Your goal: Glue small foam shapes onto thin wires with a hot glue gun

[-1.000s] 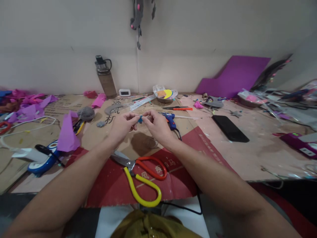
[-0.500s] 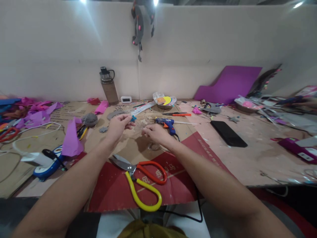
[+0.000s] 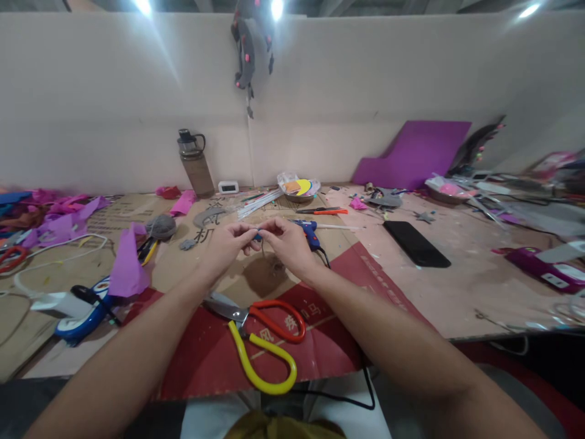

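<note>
A small blue piece is pinched between the fingertips of my left hand and my right hand, which meet above the cardboard. Fingers hide most of the piece. Just behind my right hand lies a blue glue gun, its front partly covered. Scissors with one red and one yellow handle rest open on the red printed cardboard, nearer to me than both hands. A grey felt scrap sits left of my left hand.
A bottle stands at the back left, near grey yarn and purple felt. Orange-handled scissors and a bowl lie behind my hands. A black phone is at the right.
My right hand has moved up and left to meet my left hand at the blue piece, which only my left hand held before. The whole view has shifted slightly.
</note>
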Demonstrator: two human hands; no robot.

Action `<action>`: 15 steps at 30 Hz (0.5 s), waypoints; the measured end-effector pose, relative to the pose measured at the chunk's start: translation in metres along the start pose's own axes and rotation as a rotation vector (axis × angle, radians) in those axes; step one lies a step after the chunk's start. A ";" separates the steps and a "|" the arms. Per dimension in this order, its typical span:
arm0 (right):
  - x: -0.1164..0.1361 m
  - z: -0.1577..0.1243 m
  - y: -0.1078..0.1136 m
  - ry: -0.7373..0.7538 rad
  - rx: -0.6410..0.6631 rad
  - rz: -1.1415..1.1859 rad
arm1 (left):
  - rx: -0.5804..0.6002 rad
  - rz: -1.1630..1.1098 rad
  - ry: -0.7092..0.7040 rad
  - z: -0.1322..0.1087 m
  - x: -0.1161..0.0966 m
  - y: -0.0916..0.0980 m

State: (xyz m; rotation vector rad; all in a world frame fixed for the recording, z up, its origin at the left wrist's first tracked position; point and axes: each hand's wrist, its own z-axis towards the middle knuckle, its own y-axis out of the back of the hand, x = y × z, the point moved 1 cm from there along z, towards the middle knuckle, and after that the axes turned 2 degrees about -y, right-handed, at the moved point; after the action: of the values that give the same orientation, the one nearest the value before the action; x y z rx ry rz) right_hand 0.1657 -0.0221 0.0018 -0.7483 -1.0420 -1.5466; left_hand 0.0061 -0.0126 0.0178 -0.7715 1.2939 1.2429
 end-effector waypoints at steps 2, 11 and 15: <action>-0.002 0.001 0.001 -0.008 -0.007 -0.010 | 0.042 -0.044 0.023 0.002 0.002 0.001; -0.007 0.005 0.002 -0.042 -0.016 -0.045 | 0.123 -0.318 0.172 0.005 0.003 0.004; -0.003 0.003 0.001 -0.063 0.011 -0.046 | 0.064 -0.287 0.192 0.005 0.003 0.002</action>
State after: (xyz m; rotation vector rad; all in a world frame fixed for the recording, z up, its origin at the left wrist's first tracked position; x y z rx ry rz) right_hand 0.1675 -0.0182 0.0005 -0.7750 -1.1197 -1.5638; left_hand 0.0051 -0.0065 0.0161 -1.0103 1.3161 0.9111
